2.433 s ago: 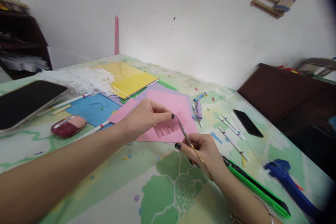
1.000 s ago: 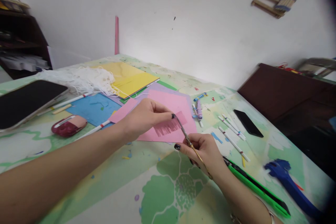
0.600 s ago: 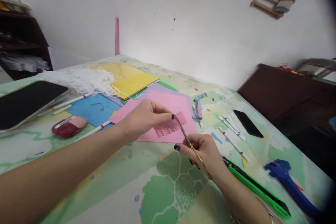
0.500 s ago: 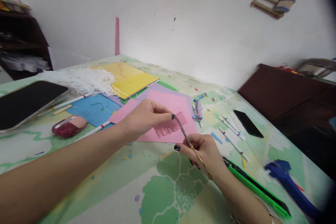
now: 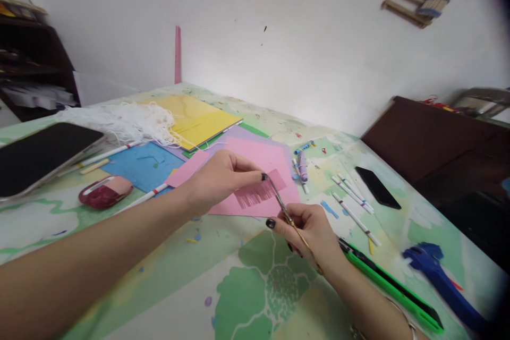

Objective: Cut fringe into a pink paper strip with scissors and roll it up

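Note:
Between the thumb and fingers of my left hand (image 5: 229, 172) is a small pink paper strip (image 5: 255, 194), its lower edge cut into a fringe. My right hand (image 5: 308, 228) is closed around a pair of scissors (image 5: 287, 215), whose blades point up and away, at the strip close to my left thumb. Whether the blades are parted is hard to make out. Beneath the strip lies a larger pink sheet (image 5: 274, 154), on top of a lilac sheet (image 5: 243, 133).
Right of my hands lie a green box cutter (image 5: 394, 284), a blue tool (image 5: 438, 276), a black phone (image 5: 376, 187) and several white sticks (image 5: 356, 220). On the left are white yarn (image 5: 127, 119), a tablet (image 5: 43, 154), a maroon case (image 5: 105, 191) and yellow sheets (image 5: 199, 117).
Very little differs. Both hands keep their places, with the scissors still at the pink strip; the view has shifted only slightly.

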Demonstrator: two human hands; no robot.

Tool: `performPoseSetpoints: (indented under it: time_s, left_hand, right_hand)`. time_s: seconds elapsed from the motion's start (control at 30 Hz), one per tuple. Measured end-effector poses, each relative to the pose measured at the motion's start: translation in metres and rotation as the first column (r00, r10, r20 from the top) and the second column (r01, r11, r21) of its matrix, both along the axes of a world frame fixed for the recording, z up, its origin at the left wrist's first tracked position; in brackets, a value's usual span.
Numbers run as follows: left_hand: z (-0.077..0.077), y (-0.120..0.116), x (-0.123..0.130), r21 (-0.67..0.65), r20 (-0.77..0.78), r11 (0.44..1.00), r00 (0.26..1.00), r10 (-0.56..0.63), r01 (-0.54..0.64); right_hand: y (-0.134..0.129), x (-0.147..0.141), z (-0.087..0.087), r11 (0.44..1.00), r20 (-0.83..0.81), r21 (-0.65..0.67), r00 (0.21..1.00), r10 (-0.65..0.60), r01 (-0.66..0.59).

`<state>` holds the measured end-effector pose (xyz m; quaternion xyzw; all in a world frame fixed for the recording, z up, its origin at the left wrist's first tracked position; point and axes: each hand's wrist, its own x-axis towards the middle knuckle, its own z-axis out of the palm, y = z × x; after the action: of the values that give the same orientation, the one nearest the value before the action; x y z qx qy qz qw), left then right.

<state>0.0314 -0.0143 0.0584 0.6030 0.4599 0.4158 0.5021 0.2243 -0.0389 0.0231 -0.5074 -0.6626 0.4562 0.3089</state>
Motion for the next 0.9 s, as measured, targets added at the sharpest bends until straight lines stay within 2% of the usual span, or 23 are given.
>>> performPoseSetpoints:
  time_s: [0.2, 0.47, 0.7, 0.9]
  left_hand:
    - [0.0023, -0.0004, -0.001, 0.01, 0.003, 1.0, 1.0, 0.015, -0.015]
    - [0.0079, 0.0022, -0.0041, 0.025, -0.001, 0.997, 0.997, 0.071, -0.071]
    - [0.0025, 0.0022, -0.0042, 0.036, -0.017, 0.999, 0.999, 0.035, -0.034]
    - [0.004, 0.0015, -0.0033, 0.008, 0.007, 1.0, 1.0, 0.005, -0.005]
  right_hand:
    - [-0.0044, 0.0028, 0.0035, 0.998, -0.063, 0.013, 0.996, 0.066, -0.065]
    - [-0.0013, 0.0044, 0.0087, 0.998, -0.074, -0.022, 0.996, 0.052, -0.054]
    - [-0.0019, 0.0041, 0.008, 0.996, -0.063, -0.051, 0.996, 0.066, -0.069]
    - [-0.0011, 0.0039, 0.0084, 0.996, -0.056, -0.06, 0.997, 0.06, -0.063]
